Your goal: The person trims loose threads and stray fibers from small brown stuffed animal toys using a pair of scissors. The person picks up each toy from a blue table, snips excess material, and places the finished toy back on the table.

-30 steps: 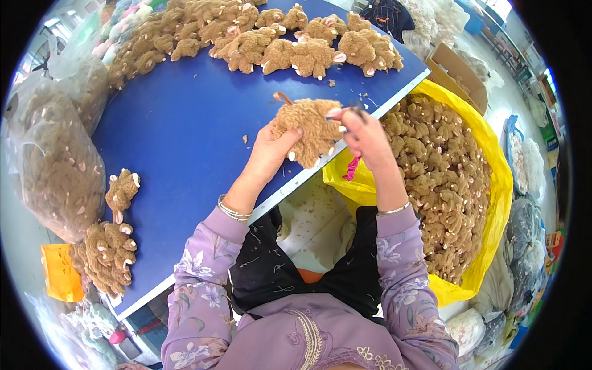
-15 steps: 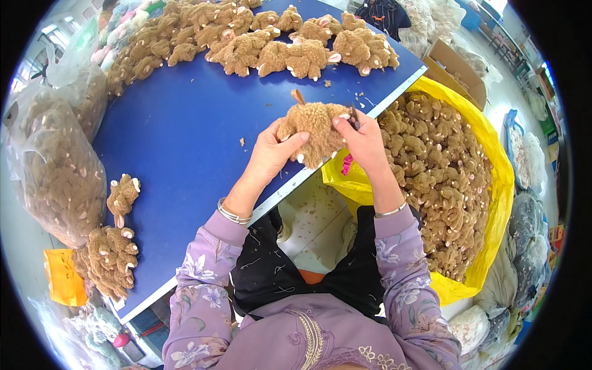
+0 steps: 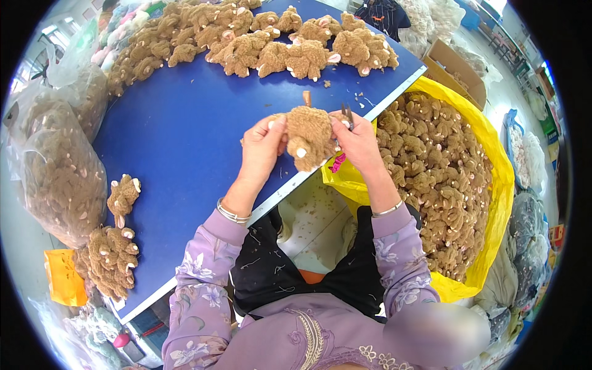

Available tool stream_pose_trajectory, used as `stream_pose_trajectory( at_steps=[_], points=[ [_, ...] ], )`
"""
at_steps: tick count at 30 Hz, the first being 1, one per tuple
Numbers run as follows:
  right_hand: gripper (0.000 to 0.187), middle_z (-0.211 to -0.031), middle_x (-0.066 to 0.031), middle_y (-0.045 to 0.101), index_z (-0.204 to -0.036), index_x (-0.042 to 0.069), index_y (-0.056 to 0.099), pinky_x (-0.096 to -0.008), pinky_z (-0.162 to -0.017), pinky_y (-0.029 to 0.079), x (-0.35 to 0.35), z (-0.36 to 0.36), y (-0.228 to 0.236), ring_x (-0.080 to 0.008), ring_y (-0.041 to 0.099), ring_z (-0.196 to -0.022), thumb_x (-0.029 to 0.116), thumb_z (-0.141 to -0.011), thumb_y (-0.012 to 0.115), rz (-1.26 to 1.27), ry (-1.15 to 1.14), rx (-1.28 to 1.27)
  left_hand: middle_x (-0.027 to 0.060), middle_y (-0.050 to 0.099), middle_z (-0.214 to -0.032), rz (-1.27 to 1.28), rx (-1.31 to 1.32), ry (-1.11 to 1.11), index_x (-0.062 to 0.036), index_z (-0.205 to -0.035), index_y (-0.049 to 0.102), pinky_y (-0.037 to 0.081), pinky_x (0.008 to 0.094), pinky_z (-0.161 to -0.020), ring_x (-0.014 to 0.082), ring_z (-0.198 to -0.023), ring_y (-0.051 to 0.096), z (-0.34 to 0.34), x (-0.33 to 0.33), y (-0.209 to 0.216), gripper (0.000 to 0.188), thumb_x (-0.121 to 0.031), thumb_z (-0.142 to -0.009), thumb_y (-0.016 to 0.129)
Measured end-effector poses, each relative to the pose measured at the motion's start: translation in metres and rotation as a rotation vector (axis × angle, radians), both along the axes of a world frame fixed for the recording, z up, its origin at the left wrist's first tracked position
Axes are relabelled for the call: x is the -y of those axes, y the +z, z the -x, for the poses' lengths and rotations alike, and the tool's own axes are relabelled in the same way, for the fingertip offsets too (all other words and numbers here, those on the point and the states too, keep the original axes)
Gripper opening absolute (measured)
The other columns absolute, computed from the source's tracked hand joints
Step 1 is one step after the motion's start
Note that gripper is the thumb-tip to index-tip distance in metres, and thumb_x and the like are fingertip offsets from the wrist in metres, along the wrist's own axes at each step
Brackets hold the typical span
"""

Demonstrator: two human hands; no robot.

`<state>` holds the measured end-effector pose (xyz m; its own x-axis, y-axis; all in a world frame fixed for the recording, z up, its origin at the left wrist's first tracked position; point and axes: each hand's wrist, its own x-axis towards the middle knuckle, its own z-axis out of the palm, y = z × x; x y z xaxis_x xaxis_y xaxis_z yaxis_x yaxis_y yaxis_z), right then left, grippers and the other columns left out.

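A brown fluffy plush toy piece (image 3: pixel 310 132) is stretched between my two hands above the table's right edge. A tan loop or tag stands up from its top, and a white tip shows on its lower side. My left hand (image 3: pixel 262 145) is closed, pinching its left side between thumb and fingers. My right hand (image 3: pixel 359 145) pinches the right side. Dark thread snips (image 3: pixel 347 115) stick up from that same hand, blades apart. Below its palm hangs a bright pink band (image 3: pixel 337 163), apparently part of the snips' handle wrap, though I cannot tell.
Brown plush pieces (image 3: pixel 240 52) are heaped along the far side of the blue table (image 3: pixel 191 142). More plush pieces (image 3: pixel 111 259) lie at its near left corner, beside a filled clear bag (image 3: pixel 58 166). A yellow sack (image 3: pixel 502 185) full of plush stands right, near a cardboard box (image 3: pixel 456 71).
Both hands have turned the plush piece, and its tan loop now points straight up. My left hand has shifted slightly left and up its side. The snips now show their blades apart.
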<state>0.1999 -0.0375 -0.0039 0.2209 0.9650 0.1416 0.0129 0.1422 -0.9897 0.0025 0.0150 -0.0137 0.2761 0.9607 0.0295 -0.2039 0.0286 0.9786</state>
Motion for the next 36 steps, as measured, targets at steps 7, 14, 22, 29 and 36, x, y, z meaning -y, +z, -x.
stream_pose_trajectory(
  at_steps=[7,14,22,29,36],
  points=[
    [0.013,-0.066,0.0051,0.052,-0.096,0.003,0.064,-0.0188,-0.046,0.034,0.001,-0.002,0.007,-0.0019,0.043,-0.053,0.016,-0.092,0.062,0.014,-0.054,-0.179,-0.0001,0.058,-0.079,0.033,0.215,-0.013,-0.0076,-0.09,0.059,0.043,0.0225,-0.057,0.0066,-0.065,0.053,0.0,-0.009,0.004,0.02,-0.027,-0.096,0.058],
    [0.017,-0.065,0.0054,0.051,-0.091,0.003,0.062,-0.0195,-0.045,0.034,0.006,0.017,0.0,-0.002,0.043,-0.052,0.02,-0.09,0.066,0.034,0.07,-0.254,0.0104,0.058,-0.121,0.052,0.148,-0.218,0.0028,-0.13,0.043,0.048,0.029,-0.091,0.0166,-0.107,0.058,-0.012,0.01,0.0,0.047,-0.016,-0.091,0.062],
    [0.029,-0.077,0.0037,0.055,-0.095,0.0,0.064,-0.0204,-0.062,0.041,0.005,-0.006,0.016,-0.0041,0.048,-0.069,0.026,-0.084,0.072,-0.058,0.0,0.002,0.0073,0.065,-0.108,0.016,-0.102,-0.307,0.0038,-0.117,0.057,0.05,0.0289,-0.087,0.0131,-0.097,0.062,-0.009,0.014,0.008,0.036,-0.013,-0.087,0.068],
    [0.024,-0.074,0.0018,0.055,-0.087,-0.001,0.062,-0.0231,-0.062,0.042,0.005,0.003,0.008,-0.0058,0.047,-0.068,0.023,-0.087,0.069,-0.04,-0.033,0.203,0.007,0.065,-0.107,-0.023,-0.253,-0.351,0.0034,-0.118,0.056,0.051,0.0285,-0.085,0.0116,-0.095,0.062,-0.014,0.023,0.018,0.04,-0.015,-0.085,0.071],
    [0.025,-0.073,0.0018,0.06,-0.082,0.0,0.064,-0.0235,-0.06,0.041,-0.006,-0.011,0.003,-0.0048,0.049,-0.066,0.023,-0.089,0.067,-0.054,-0.153,0.037,0.0033,0.065,-0.106,0.068,-0.17,-0.69,0.0034,-0.119,0.056,0.05,0.0258,-0.081,0.0079,-0.091,0.06,-0.005,0.022,0.022,0.034,-0.008,-0.088,0.064]
  ],
)
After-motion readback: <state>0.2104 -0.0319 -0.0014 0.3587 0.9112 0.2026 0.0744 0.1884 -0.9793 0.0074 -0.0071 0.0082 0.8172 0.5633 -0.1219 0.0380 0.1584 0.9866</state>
